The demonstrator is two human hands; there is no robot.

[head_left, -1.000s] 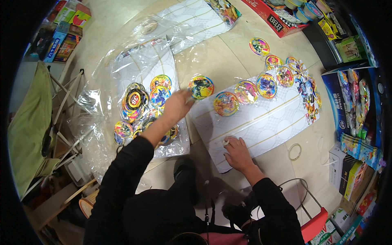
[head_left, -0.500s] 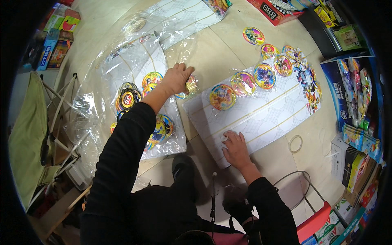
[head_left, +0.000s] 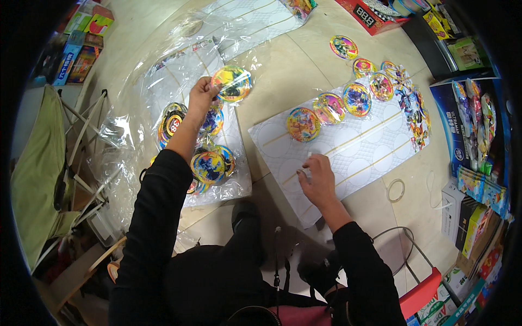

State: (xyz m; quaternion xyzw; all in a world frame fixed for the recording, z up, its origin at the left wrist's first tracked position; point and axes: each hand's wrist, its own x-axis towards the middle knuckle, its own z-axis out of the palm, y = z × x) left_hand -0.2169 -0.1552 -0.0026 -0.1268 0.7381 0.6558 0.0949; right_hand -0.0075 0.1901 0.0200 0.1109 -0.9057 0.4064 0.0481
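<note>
- Upper centre of the frame, my left hand is raised, its fingers pinched together on the edge of a round, brightly printed disc in clear wrap, held up above the floor.
- Under that hand, a heap of similar wrapped discs lies on crinkled clear plastic sheeting at centre left.
- Right of centre, my right hand presses on a white card sheet with printed circles; its fingers are curled, and I cannot tell whether they grip anything.
- A few discs already sit along the sheet's upper edge, running toward the upper right.
- Most circles on the sheet look bare, so I judge the filling only begun: one row partly placed, the rest open.
- At the right edge, boxes of packaged goods stand stacked.
</note>
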